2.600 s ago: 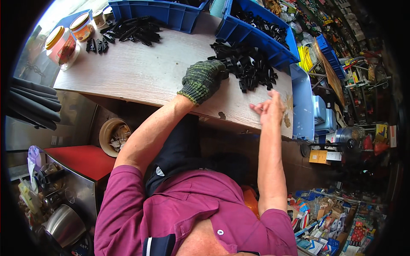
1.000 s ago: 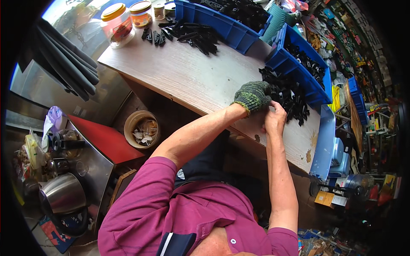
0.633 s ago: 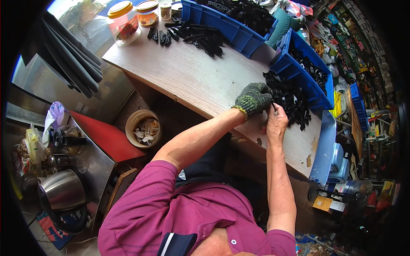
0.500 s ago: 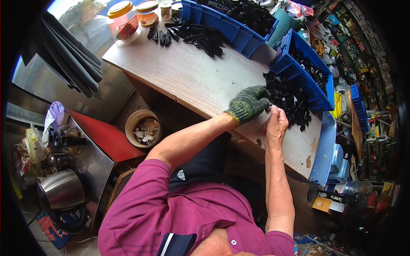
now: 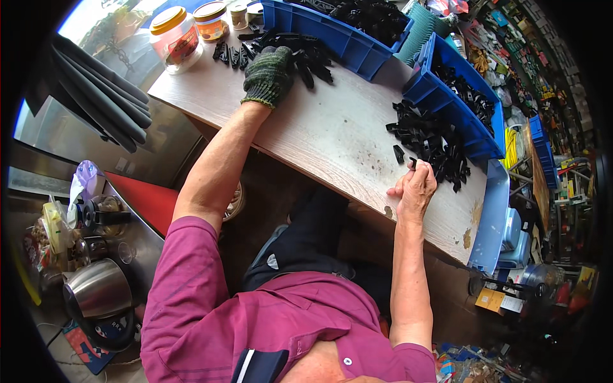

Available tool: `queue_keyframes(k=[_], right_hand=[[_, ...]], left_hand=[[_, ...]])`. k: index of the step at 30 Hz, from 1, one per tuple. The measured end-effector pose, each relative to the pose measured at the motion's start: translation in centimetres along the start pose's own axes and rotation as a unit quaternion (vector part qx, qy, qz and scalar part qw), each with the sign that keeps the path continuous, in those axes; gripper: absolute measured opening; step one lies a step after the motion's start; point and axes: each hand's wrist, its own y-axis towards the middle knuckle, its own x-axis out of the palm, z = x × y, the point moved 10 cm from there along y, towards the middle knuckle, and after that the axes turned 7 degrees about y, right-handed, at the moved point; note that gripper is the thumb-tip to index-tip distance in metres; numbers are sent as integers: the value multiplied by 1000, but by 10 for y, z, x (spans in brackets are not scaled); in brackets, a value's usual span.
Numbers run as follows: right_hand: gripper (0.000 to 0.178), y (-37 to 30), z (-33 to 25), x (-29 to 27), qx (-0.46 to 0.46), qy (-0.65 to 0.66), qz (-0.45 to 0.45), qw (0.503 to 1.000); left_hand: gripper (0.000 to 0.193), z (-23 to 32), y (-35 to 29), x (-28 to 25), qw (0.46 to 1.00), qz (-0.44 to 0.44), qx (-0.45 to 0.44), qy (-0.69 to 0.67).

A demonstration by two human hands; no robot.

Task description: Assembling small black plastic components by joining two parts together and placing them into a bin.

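Observation:
My left hand (image 5: 269, 78), in a dark green knitted glove, rests at the near edge of a pile of long black plastic pieces (image 5: 313, 60) on the far left of the table. Its fingertips point down and are hidden, so I cannot see whether they hold a piece. My bare right hand (image 5: 416, 188) is closed in a pinch on a small black plastic piece (image 5: 413, 163), just above the tabletop. Close beside it lies a heap of small black plastic pieces (image 5: 440, 143), with one loose piece (image 5: 399, 154) apart from the heap.
Two blue crates, one at the back (image 5: 345, 48) and one at the right (image 5: 418, 96), hold more black parts. Jars with an orange lid (image 5: 172, 41) and a brown lid (image 5: 211, 22) stand on the table's (image 5: 332, 121) far left. A steel kettle (image 5: 99, 287) sits at lower left.
My left hand has left my right hand and moved far left to the pile of long pieces. My right hand stays near the heap and now shows a small black piece in its fingers.

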Motion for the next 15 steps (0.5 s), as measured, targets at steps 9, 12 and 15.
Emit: queue_keyframes(k=[9, 12, 15], right_hand=[[31, -5, -4, -4, -10, 22, 9, 1000], [31, -5, -4, -5, -13, 39, 9, 999], [30, -5, -8, -2, -24, 39, -11, 999]], left_hand=[[27, 54, -25, -21, 992, -33, 112, -38], [29, 64, -44, -26, 989, -56, 134, -27], [22, 74, -55, -32, 981, -87, 169, -47]])
